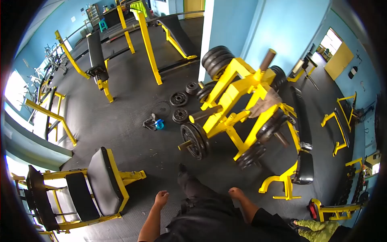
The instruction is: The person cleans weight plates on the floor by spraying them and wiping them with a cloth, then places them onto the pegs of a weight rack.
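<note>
My left hand (161,199) hangs beside my left thigh, its fingers curled in with nothing visible in them. Near my other thigh is my right hand (235,192), also loosely closed and holding nothing that I can see. Neither hand touches any equipment. In front of me stands a yellow weight plate rack (229,99) loaded with black plates. A large weight plate (193,141) hangs on its near peg. A grey-brown cloth (264,103) is draped over the frame.
Several loose plates (178,99) lie on the black floor beside a dark bag (150,123) and a blue bottle (159,124). A padded machine (105,181) stands left, benches (96,56) farther back. At lower right, a person's camouflage trousers (320,230) show.
</note>
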`<state>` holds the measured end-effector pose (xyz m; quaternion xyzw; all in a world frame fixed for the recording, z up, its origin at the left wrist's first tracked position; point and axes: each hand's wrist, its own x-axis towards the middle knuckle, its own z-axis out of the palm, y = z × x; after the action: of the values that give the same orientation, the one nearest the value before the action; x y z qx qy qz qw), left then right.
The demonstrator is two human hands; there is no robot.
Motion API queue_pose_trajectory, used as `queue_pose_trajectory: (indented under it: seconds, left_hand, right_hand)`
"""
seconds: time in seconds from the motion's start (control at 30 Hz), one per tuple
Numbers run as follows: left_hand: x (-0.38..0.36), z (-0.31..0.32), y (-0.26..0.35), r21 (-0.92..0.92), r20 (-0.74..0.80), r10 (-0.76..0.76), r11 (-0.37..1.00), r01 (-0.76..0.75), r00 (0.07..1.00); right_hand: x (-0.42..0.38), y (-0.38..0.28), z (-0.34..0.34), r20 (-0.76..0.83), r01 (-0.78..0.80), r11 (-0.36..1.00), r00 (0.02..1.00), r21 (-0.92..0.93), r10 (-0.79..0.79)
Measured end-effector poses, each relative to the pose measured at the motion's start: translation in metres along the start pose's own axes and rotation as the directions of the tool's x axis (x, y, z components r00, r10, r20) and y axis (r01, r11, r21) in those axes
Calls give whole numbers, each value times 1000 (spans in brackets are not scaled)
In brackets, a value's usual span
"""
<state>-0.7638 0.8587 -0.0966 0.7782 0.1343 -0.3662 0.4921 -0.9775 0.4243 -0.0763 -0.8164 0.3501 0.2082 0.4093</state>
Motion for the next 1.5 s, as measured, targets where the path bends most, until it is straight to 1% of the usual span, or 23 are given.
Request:
queue_pose_trajectory:
  seconds: [0.07, 0.1, 0.17, 0.2, 0.27, 0.33, 0.47, 0.53, 0.6, 0.67, 0.77, 0.87, 0.97, 1.0, 1.07, 1.1, 1.17, 1.23, 1.27, 1.33, 1.37, 1.43, 1.5]
  left_hand:
    - [9, -16, 61, -26, -10, -17, 1000, 17, 1000]
    - [14, -27, 88, -53, -6, -24, 998, 24, 1000]
    - [37, -57, 114, -111, -23, -40, 993, 37, 999]
    - [48, -71, 130, -184, -31, -45, 982, 38, 999]
    - [61, -108, 153, -120, -38, -102, 988, 97, 994]
    - [77, -136, 180, -38, -96, -176, 984, 173, 980]
    - [113, -188, 207, 51, -165, -211, 974, 222, 963]
    - [129, -203, 216, -14, -196, -199, 980, 200, 960]
    - [151, -215, 217, -22, -167, -197, 980, 196, 966]
    - [189, -234, 199, -55, -140, -190, 981, 184, 972]
    - [215, -238, 246, 83, -147, -236, 965, 249, 961]
    - [271, -255, 278, 152, -65, -193, 968, 201, 979]
    - [334, -277, 310, 261, 8, -179, 950, 171, 984]
    - [357, -284, 323, 323, 30, -172, 934, 153, 985]
    - [386, -295, 363, 380, 90, -185, 915, 138, 979]
    - [401, -306, 380, 415, 120, -209, 898, 142, 970]
    - [451, -328, 406, 444, 135, -208, 887, 128, 969]
    - [485, -349, 419, 451, 147, -225, 882, 137, 963]
    - [506, -357, 433, 467, 159, -184, 880, 90, 970]
    - [531, -368, 462, 515, 137, -126, 856, 38, 982]
    - [546, -374, 472, 524, 150, -126, 851, 29, 981]
    - [581, -384, 491, 615, 240, -181, 789, -6, 954]
    - [598, -381, 512, 667, 269, -163, 742, -61, 949]
  right_hand:
    - [17, -3, 11, -9, -206, 978, 978, 21, 206]
    - [30, -5, 13, 7, -205, 978, 979, 24, 205]
    - [63, -14, 18, 99, -328, 923, 931, -199, 352]
    - [94, -9, 27, 111, -327, 925, 929, -195, 352]
    - [136, 8, 60, 148, -48, 921, 982, -387, 113]
    - [144, -90, 34, 42, -244, 970, 969, 3, 243]
    - [197, -204, 23, -194, 178, 964, 971, 196, -140]
    - [219, -250, 17, -184, 80, 936, 983, 344, -16]
    - [215, -308, -19, -132, 12, 944, 991, 331, 34]
    - [215, -328, -28, -78, -58, 943, 993, 327, 89]
    - [223, -320, -18, -218, -13, 937, 971, 348, 94]
    - [206, -330, -22, -304, -33, 917, 938, 398, 166]
    - [186, -361, -24, -282, -379, 870, 838, 317, 468]
    - [211, -325, 3, -294, -393, 855, 819, 337, 492]
    - [247, -256, 93, -449, -160, 983, 874, 95, 186]
    - [234, -290, 96, -457, -187, 975, 862, 118, 221]
    - [208, -381, 80, -344, -403, 817, 761, 413, 550]
    - [205, -427, 122, -254, -458, 731, 731, 506, 634]
    - [210, -445, 140, -170, -479, 651, 714, 589, 679]
    - [206, -514, 160, -31, -406, 360, 628, 840, 778]
    - [211, -521, 184, -30, -402, 349, 618, 846, 786]
    - [225, -522, 249, -229, -366, 568, 656, 737, 719]
    - [224, -546, 274, -177, -320, 502, 677, 803, 714]
